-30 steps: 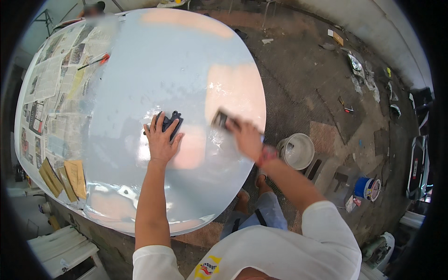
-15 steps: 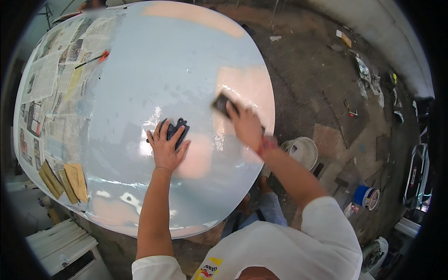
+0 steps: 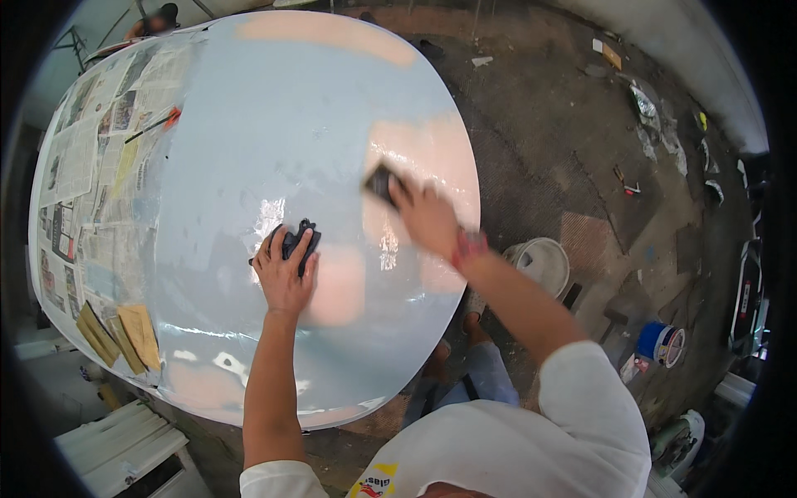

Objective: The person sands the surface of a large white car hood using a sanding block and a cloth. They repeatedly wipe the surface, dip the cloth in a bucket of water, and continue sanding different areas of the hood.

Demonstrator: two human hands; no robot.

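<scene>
A wet, pale blue-grey curved panel (image 3: 249,124) with peach patches fills the middle. My left hand (image 3: 285,278) lies on it with fingers curled over a crumpled dark cloth (image 3: 301,241). My right hand (image 3: 427,217), with a red band at the wrist, grips a dark rectangular block (image 3: 380,184) on the right-hand peach patch, slightly blurred. Newspaper sheets (image 3: 79,191) cover the panel's left part, with a thin tool (image 3: 145,129) and some folded tan papers (image 3: 137,340) on them.
Right of the panel, on the dirty floor (image 3: 540,124), stand a white bucket (image 3: 535,270) and a blue can (image 3: 660,343); scraps (image 3: 647,108) lie along the wall. A person (image 3: 158,23) is beyond the panel's far-left edge. A white slatted piece (image 3: 124,436) sits lower left.
My right hand with the block has moved up and leftward across the peach patch. My left hand remains on the cloth, with slight movement. The whole view has shifted a little.
</scene>
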